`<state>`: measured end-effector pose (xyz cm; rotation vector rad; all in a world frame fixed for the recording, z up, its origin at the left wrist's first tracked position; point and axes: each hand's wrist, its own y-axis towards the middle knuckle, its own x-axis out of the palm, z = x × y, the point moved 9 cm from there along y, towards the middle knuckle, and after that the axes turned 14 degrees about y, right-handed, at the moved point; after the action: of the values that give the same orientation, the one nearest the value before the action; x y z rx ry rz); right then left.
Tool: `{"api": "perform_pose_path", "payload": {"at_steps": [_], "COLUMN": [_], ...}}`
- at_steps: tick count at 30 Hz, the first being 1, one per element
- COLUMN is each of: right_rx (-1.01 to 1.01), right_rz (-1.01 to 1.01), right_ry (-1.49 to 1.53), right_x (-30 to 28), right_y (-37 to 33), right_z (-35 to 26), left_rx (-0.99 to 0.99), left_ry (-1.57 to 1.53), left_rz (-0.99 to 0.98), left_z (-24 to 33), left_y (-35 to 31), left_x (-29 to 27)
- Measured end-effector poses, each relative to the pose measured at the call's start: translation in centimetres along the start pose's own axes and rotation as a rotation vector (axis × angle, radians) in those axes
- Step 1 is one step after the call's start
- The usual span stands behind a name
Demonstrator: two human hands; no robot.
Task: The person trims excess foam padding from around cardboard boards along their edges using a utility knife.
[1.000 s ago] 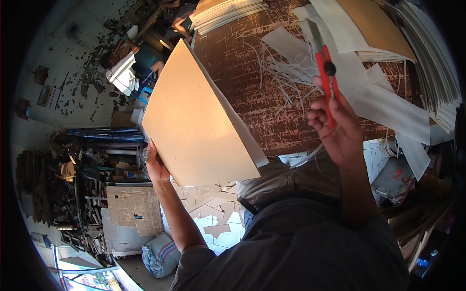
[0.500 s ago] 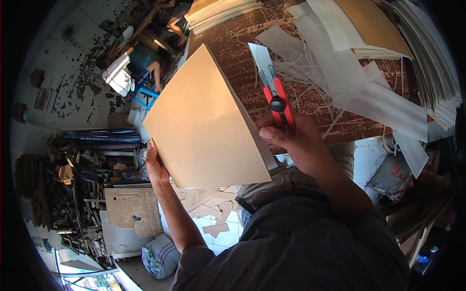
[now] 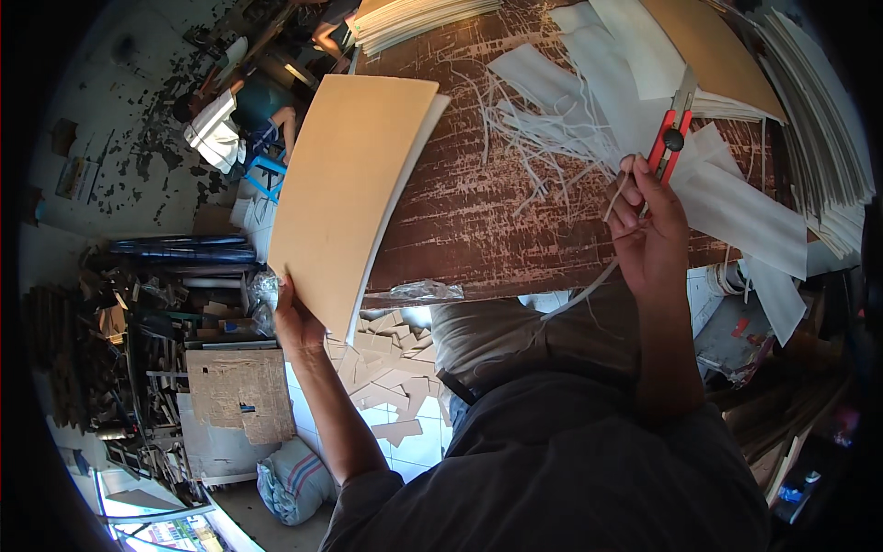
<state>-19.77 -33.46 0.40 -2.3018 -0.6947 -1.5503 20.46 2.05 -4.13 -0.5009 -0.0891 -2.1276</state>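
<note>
My left hand is closed on the lower left edge of a tan board with a pale underside, held tilted off the table's near left side. At the right, my right hand grips a red utility knife, its metal blade pointing up and away. A thin whitish strip is pinched in the same fingers and trails down toward my lap. Beyond that hand, a tangle of narrow white offcuts lies on the worn brown table.
White sheet pieces overhang the table's right side. Board stacks stand at the far left and far right. Cardboard scraps litter the tiled floor. A person in white sits at the left, near piled wood.
My right hand has moved right, away from the board, with the knife and a thin strip. The board has turned more upright in my left hand, showing its pale right edge.
</note>
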Motion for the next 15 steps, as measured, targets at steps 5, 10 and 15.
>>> {"api": "perform_pose_path", "payload": {"at_steps": [5, 10, 15], "right_rx": [0.006, 0.014, -0.006], "right_rz": [0.01, -0.03, -0.023], "right_ry": [-0.094, -0.161, -0.234], "right_x": [-0.3, -0.5, -0.6], "right_y": [-0.8, -1.0, -1.1], "right_z": [0.1, 0.3, 0.0], "left_rx": [0.051, 0.087, 0.029], "left_ry": [-0.138, -0.214, -0.16], "left_rz": [0.045, 0.07, 0.16], "left_z": [-1.0, -2.8, -4.6], "left_y": [-1.6, -4.4, -8.5], "left_x": [2.2, 5.6, 10.0]}}
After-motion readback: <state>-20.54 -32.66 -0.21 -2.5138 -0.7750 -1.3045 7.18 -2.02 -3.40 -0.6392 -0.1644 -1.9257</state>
